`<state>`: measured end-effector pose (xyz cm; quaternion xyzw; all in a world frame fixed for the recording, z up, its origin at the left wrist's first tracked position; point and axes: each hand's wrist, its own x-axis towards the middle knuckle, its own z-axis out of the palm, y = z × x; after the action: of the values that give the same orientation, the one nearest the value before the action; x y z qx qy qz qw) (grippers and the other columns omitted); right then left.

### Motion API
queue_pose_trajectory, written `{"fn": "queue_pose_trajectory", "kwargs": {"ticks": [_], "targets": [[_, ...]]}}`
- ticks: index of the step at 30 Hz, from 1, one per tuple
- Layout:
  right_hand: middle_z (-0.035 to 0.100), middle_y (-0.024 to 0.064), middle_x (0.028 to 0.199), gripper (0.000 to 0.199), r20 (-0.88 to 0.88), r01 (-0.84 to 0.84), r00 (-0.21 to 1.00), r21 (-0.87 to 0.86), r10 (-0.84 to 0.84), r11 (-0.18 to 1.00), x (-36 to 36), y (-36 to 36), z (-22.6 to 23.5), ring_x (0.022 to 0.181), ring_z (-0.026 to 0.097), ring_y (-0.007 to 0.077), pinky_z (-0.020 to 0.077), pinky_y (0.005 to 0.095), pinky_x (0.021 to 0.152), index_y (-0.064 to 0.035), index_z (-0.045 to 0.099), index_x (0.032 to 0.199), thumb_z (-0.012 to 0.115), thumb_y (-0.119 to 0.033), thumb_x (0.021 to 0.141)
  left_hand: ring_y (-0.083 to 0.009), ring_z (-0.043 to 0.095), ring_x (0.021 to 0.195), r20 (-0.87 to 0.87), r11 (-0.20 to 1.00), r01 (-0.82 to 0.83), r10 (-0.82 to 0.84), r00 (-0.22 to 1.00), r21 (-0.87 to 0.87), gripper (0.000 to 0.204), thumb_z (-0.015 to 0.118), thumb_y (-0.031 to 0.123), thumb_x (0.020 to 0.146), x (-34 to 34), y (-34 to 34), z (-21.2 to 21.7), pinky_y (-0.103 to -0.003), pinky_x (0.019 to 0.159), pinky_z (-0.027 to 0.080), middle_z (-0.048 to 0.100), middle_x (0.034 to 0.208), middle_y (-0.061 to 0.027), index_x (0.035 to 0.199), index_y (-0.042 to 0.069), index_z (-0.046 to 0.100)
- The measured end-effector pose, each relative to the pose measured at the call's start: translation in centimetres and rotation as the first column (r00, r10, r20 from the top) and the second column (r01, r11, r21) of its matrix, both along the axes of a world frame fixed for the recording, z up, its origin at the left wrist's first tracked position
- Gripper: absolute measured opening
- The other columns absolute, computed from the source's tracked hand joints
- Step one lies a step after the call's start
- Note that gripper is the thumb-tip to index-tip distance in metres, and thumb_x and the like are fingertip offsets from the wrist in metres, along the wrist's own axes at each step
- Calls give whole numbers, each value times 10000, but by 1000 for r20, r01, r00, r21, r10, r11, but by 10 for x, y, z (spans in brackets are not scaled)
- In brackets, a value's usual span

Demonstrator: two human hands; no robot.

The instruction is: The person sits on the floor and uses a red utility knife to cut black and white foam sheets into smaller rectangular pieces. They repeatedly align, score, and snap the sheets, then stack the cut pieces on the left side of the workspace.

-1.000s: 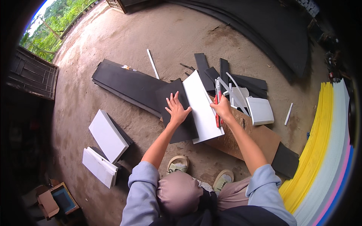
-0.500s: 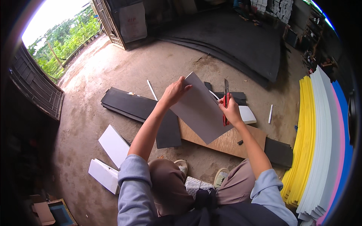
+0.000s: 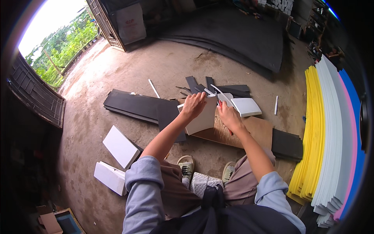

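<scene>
My left hand (image 3: pixel 194 105) is closed on the top edge of a white foam sheet (image 3: pixel 201 119), which stands tilted over the wooden board (image 3: pixel 253 130). My right hand (image 3: pixel 231 117) is closed round a red-handled cutter (image 3: pixel 230 132), just right of the sheet. The cutter's blade end is at the sheet's upper right edge, partly hidden by my fingers. A thin white strip (image 3: pixel 218 89) shows beyond my hands, beside several dark foam strips (image 3: pixel 233 88). A white foam block (image 3: pixel 246 106) lies to the right of them.
Dark foam sheets (image 3: pixel 130 105) lie left of the board, with white foam pieces (image 3: pixel 120 146) nearer on the floor. Tall stacked sheets in yellow (image 3: pixel 311 132), white, pink and blue stand at the right. Large black sheets (image 3: pixel 233 35) cover the far floor. A doorway opens at the far left.
The foam sheet has been lowered and turned, and its white face now shows. Both hands came closer together, with the cutter now at the sheet's edge. The view has shifted slightly.
</scene>
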<state>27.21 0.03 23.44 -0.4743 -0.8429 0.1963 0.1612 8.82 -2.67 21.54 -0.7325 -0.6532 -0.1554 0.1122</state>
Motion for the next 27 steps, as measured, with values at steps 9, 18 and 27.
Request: {"fn": "queue_pose_trajectory", "kwargs": {"ticks": [9, 18, 27], "targets": [[589, 280, 715, 325, 20, 42, 999, -26, -41, 999, -3, 2, -5, 704, 591, 438, 462, 510, 613, 7, 466, 1017, 411, -291, 899, -271, 606, 799, 84, 985, 141, -150, 985, 101, 298, 533, 215, 821, 15, 9, 0, -378, 653, 484, 587, 828, -98, 1061, 53, 462], [612, 251, 729, 322, 67, 9, 998, 17, -10, 1000, -6, -2, -3, 719, 618, 406, 485, 498, 633, 2, 457, 977, 397, -307, 905, -293, 616, 659, 216, 996, 68, -77, 973, 50, 174, 484, 192, 867, 10, 22, -4, -409, 508, 482, 594, 736, -113, 979, 59, 468], [611, 240, 709, 269, 77, 2, 997, 46, -5, 999, -10, -8, -1, 690, 622, 387, 497, 465, 598, 4, 458, 927, 407, -259, 905, -323, 610, 662, 275, 996, 80, -87, 958, 34, 172, 493, 181, 866, 9, 21, -4, -424, 527, 481, 611, 769, -135, 984, 57, 484]]}}
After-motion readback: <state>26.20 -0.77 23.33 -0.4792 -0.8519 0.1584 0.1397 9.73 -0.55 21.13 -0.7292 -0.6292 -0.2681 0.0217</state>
